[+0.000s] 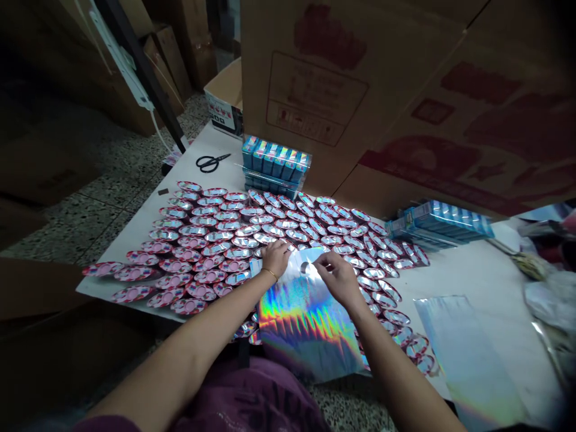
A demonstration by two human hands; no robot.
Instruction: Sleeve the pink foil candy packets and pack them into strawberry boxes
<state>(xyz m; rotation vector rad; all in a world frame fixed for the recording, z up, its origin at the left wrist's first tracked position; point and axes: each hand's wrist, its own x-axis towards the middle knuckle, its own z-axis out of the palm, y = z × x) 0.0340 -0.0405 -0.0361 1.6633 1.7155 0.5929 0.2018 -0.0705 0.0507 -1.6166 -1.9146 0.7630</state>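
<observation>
A shiny holographic sheet lies in front of me over the rows of small oval-topped packs, its near end hanging past the table edge. My left hand, with a thin bracelet at the wrist, grips the sheet's upper left edge, fingers closed. At the upper right of the sheet, my right hand is closed in a pinch; whatever is between the fingertips is too small to make out. Between the hands a dark rounded spot shows on the sheet. Red-and-white oval packs surround the sheet, some with pink tops.
Black scissors lie at the back left. Clear trays of blue boxes stand against large cardboard cartons, with another blue stack farther right. A second holographic sheet lies on the white table at right.
</observation>
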